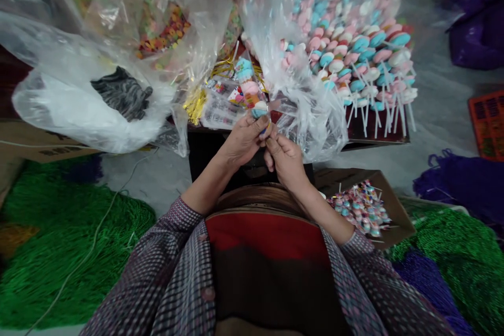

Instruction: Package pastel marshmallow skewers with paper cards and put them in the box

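Note:
A clear-wrapped skewer of blue, pink, orange and white candies (249, 84) points up and away from the body, its lower end between the hands. Around that end the fingers of my left hand (244, 139) are wrapped. My right hand (286, 160) is closed in a pinch just below and right of it, touching the wrapper's bottom; what lies between its fingertips is too small to make out. Gold ties (195, 106) and printed clear wrappers (222, 110) lie on the table behind my left hand.
Unwrapped candy sticks (366, 71) pile at the table's right, beside a crumpled plastic bag (315, 115). Bags of ring candies (165, 29) stand at the back left. A cardboard box (399, 220) of wrapped sticks sits low right. Green strand bundles (59, 252) cover the floor left.

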### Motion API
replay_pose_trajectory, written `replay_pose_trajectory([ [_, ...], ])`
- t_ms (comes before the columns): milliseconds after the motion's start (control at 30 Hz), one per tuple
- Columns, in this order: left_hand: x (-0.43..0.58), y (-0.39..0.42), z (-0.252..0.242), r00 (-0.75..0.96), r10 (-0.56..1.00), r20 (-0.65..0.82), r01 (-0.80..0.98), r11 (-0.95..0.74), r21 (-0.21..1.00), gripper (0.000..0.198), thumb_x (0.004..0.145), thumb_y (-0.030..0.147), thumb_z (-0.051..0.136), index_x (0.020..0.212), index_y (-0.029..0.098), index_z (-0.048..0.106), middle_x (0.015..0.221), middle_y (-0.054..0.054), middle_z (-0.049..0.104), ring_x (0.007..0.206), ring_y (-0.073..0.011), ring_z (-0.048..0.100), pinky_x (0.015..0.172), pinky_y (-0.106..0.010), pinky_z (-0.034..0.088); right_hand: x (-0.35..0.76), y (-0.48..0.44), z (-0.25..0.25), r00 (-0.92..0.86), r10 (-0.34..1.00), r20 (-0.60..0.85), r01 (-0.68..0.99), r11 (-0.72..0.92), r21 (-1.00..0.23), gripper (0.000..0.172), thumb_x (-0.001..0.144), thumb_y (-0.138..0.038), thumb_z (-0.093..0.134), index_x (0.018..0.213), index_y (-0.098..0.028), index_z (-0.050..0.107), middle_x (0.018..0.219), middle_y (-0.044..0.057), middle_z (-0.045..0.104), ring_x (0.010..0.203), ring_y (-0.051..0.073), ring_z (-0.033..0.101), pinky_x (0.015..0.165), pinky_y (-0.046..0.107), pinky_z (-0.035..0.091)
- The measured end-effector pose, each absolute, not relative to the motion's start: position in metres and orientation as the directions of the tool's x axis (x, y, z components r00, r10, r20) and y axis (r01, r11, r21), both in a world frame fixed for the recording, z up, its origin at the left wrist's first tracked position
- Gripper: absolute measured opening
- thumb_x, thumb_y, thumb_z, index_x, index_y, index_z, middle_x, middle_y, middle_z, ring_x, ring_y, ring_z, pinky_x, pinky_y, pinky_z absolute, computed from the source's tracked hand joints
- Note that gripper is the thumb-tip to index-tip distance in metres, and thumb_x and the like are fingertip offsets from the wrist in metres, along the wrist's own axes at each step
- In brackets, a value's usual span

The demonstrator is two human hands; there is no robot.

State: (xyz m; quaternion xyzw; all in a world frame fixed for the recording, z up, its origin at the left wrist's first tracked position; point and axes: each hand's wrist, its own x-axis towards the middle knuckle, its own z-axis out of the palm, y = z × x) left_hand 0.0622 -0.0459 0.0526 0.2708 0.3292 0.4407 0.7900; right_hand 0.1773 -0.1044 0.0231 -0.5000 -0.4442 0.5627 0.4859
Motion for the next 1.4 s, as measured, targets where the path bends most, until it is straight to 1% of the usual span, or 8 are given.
replay_pose_trajectory([
  [233,0.058,-0.039,0.044,0.486,0.834,-0.261,-0.483,0.505,0.715,0.031,0.089,0.042,0.075,0.077,0.016,0.063,0.057,0.005,0.05,0.062,-0.0093,0.058,0.053,-0.019,0.043,0.185,-0.099,0.023,-0.042,0.987,-0.155,-0.049,-0.157,-0.986,0.05,0.089,-0.071,0.06,0.081,-0.022,0.063,0.047,-0.01,0.049,0.038,0.006,0.04,0.042,0.021,0.032],
  [367,0.048,-0.039,0.049,0.474,0.861,-0.185,-0.482,0.43,0.763,0.028,0.09,0.039,0.072,0.075,0.019,0.061,0.06,0.004,0.05,0.059,-0.0093,0.055,0.065,-0.026,0.053,0.212,-0.089,0.038,-0.065,0.995,-0.079,0.078,-0.074,-0.994,0.046,0.089,-0.066,0.065,0.076,-0.021,0.066,0.06,-0.003,0.063,0.051,0.008,0.055,0.052,0.023,0.046],
  [467,0.046,-0.045,0.054,0.55,0.824,-0.133,-0.476,0.441,0.761,0.013,0.088,0.032,0.069,0.084,0.02,0.064,0.053,0.009,0.035,0.046,-0.0071,0.041,0.068,-0.031,0.055,0.226,-0.075,0.046,0.112,0.988,0.103,0.094,0.092,-0.991,0.037,0.091,-0.061,0.067,0.105,-0.028,0.072,0.091,0.002,0.076,0.076,0.014,0.07,0.066,0.027,0.056],
  [600,0.055,-0.058,0.051,0.721,0.658,-0.218,-0.305,0.584,0.753,0.008,0.081,0.028,0.065,0.081,0.022,0.06,0.047,0.011,0.028,0.039,-0.0054,0.025,0.054,-0.03,0.048,0.221,-0.052,0.053,0.003,0.984,0.181,0.054,0.18,-0.982,0.06,0.094,-0.071,0.053,0.144,-0.037,0.05,0.127,0.009,0.073,0.098,0.02,0.075,0.073,0.033,0.062],
  [867,0.06,-0.066,0.027,0.571,0.777,-0.265,-0.156,0.419,0.895,0.036,0.084,0.049,0.071,0.095,0.023,0.049,0.065,0.007,0.054,0.051,-0.0068,0.05,0.049,-0.022,0.041,0.203,-0.041,0.051,0.174,0.965,0.195,0.02,0.194,-0.981,0.054,0.101,-0.066,0.042,0.145,-0.037,0.048,0.116,0.007,0.071,0.104,0.022,0.075,0.081,0.039,0.065],
  [1100,0.057,-0.065,0.026,0.57,0.764,-0.303,-0.207,0.49,0.847,0.052,0.079,0.067,0.071,0.086,0.025,0.041,0.059,0.012,0.028,0.044,-0.0038,0.016,0.042,-0.023,0.009,0.214,-0.044,0.044,0.218,0.965,0.143,0.009,0.145,-0.989,0.047,0.099,-0.064,0.048,0.128,-0.03,0.06,0.121,0.011,0.072,0.111,0.028,0.074,0.084,0.046,0.065],
  [1267,0.057,-0.064,0.026,0.551,0.778,-0.301,-0.21,0.478,0.853,0.048,0.083,0.065,0.069,0.088,0.025,0.044,0.058,0.012,0.03,0.043,-0.0039,0.019,0.042,-0.022,0.011,0.219,-0.045,0.037,0.155,0.96,0.233,0.074,0.224,-0.972,0.045,0.093,-0.063,0.061,0.127,-0.033,0.06,0.124,0.006,0.073,0.114,0.024,0.073,0.091,0.047,0.064],
  [1400,0.056,-0.062,0.024,0.472,0.841,-0.265,-0.097,0.348,0.932,0.033,0.088,0.049,0.068,0.098,0.023,0.049,0.065,0.009,0.049,0.045,-0.0044,0.039,0.043,-0.02,0.03,0.22,-0.044,0.033,0.125,0.956,0.266,0.175,0.242,-0.954,0.043,0.094,-0.057,0.064,0.128,-0.032,0.06,0.123,0.006,0.072,0.12,0.023,0.069,0.101,0.048,0.061],
])
